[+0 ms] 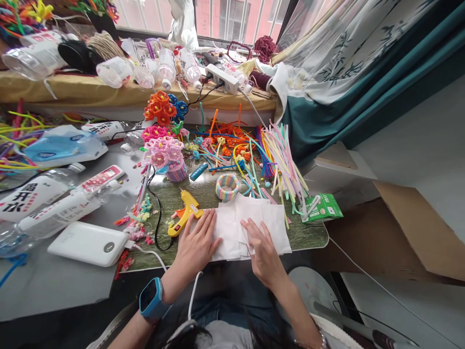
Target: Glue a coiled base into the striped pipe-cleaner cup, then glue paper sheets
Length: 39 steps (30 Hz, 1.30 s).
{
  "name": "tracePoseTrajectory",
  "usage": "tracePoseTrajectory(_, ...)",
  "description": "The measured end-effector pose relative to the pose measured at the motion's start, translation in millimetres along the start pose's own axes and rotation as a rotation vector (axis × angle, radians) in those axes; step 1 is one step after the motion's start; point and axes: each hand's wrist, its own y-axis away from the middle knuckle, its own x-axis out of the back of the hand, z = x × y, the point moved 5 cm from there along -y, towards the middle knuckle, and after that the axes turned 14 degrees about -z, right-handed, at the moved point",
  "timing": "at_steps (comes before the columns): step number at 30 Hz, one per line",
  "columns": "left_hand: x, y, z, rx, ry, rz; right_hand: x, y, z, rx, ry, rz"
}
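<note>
White tissues (228, 232) lie spread in overlapping sheets at the front edge of the green table. My left hand (198, 242) rests flat on their left side, fingers stretched out. On the right part, my right hand (263, 249) touches the sheets with its fingers apart and partly bent. Just beyond my left fingers is a yellow hot glue gun (187, 211), lying on its side. A pastel striped ring-shaped piece (227, 187) sits behind the tissues. Pink pipe-cleaner flowers (163, 152) stand in a striped pot (177, 172) farther back.
Bundled pipe cleaners (283, 165) and a green box (323, 207) lie at the right. A white power bank (89, 243), its cable and plastic bottles (69, 208) occupy the left. A power strip (222, 78) rests on the sill; an open cardboard box (381, 237) stands right.
</note>
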Motion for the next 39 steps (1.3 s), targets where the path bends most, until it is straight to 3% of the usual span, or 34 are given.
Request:
tracePoseTrajectory(11,0.1,-0.2,-0.3,-0.006,-0.024,0.017,0.7,-5.7,-15.7,-0.02,0.103,-0.065)
tracePoseTrajectory(29,-1.5,-0.1,-0.5,-0.006,-0.02,0.016,-7.4,-7.1,-15.6,-0.04,0.162,-0.145)
tracePoseTrajectory(39,-1.0,-0.7,0.3,-0.004,-0.019,0.011,5.5,-1.8,-10.8,-0.01,0.134,-0.294)
